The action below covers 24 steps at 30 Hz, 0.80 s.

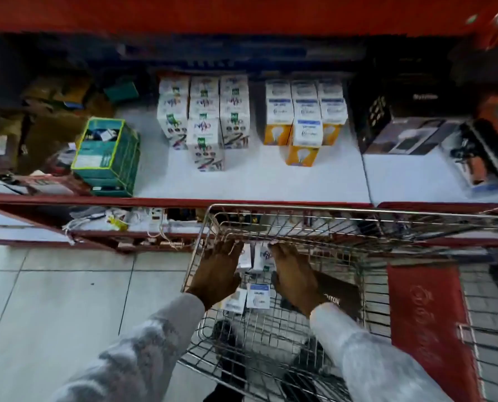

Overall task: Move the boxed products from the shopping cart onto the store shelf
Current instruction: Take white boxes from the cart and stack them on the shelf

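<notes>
Both my hands reach down into the wire shopping cart point(300, 211). My left hand point(217, 272) lies with fingers spread against a small white box point(245, 261). My right hand point(295, 275) presses its fingers on another white box point(263, 258) beside it. Whether either hand has a firm hold is not visible. Two more small boxes, one blue-labelled point(258, 295), lie lower in the cart. On the white shelf point(256, 181) stand a group of white patterned boxes point(205, 120) and a group of white-and-orange bulb boxes point(304, 117).
A green box point(105, 156) sits at the shelf's left, with brown clutter behind it. Dark appliance boxes point(407, 132) fill the shelf's right. A dark flat box point(339, 294) lies in the cart. A red child-seat flap point(427, 329) is at the cart's right. Tiled floor lies to the left.
</notes>
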{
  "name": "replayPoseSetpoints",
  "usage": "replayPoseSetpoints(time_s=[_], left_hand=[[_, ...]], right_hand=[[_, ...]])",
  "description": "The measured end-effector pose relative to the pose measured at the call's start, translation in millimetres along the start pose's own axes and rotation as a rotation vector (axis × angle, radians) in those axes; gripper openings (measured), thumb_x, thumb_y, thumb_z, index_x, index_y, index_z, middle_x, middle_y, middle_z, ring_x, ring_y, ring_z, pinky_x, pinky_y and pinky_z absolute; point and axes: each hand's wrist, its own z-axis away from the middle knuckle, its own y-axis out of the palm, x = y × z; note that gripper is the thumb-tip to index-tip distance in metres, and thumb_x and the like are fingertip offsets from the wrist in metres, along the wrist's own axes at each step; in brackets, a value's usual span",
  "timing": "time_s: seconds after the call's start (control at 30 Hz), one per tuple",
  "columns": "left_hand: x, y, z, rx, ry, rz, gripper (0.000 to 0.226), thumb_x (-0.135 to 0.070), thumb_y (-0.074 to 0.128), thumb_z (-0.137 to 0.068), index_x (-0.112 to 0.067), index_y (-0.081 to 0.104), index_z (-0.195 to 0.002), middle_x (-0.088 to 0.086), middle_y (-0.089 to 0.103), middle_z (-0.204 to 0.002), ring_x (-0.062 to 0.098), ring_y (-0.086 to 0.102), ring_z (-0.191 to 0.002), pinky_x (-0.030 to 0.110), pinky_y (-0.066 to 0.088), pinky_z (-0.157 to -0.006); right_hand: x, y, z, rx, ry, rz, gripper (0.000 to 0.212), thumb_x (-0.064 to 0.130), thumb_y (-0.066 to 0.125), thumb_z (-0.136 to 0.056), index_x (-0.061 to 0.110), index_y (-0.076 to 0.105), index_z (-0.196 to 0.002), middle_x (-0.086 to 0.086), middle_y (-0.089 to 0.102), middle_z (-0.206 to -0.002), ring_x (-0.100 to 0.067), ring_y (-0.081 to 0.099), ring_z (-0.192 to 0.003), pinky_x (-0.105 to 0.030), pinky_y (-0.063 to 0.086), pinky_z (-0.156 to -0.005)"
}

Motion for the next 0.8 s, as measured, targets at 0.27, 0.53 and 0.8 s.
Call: replayPoseSetpoints(time_s=[0.27, 0.53, 0.8], left_hand=[[5.3, 40.4, -38.8, 0.124, -0.048, -0.137, 0.087, -0.005, 0.059, -0.089, -0.006, 0.007, -0.158, 0.021, 0.016, -0.166, 0.042, 0.012, -0.154, 0.052, 0.022, -0.125], [2.0, 2.3, -26.5, 0.049, -0.060, 0.014, 0.073, -0.006, 0.071, -0.077, -0.010, 0.040, -0.142, 0.011, 0.051, -0.140, 0.031, 0.053, -0.127, 0.041, 0.057, -0.092], [11.1, -122.8, 35.6, -0.106, -0.019, 0.211, 0.080, -0.031, 0.082, -0.071, -0.023, 0.048, -0.142, 0.004, 0.061, -0.134, 0.024, 0.059, -0.119, 0.033, 0.053, -0.093]], right_hand=[[-7.2, 45.3, -46.9, 0.107, -0.005, 0.073, 0.090, 0.005, 0.067, -0.075, 0.013, 0.024, -0.154, -0.009, 0.043, -0.150, -0.033, 0.040, -0.135, -0.046, 0.043, -0.104], [-9.9, -1.6, -39.1, 0.078, 0.061, -0.186, 0.082, 0.028, 0.085, -0.065, 0.021, 0.047, -0.138, -0.008, 0.061, -0.129, -0.028, 0.055, -0.119, -0.038, 0.052, -0.092], [12.2, -144.9, -2.3, 0.039, 0.044, -0.311, 0.076, 0.026, 0.089, -0.057, 0.029, 0.057, -0.126, 0.003, 0.066, -0.120, -0.016, 0.059, -0.107, -0.027, 0.049, -0.083]])
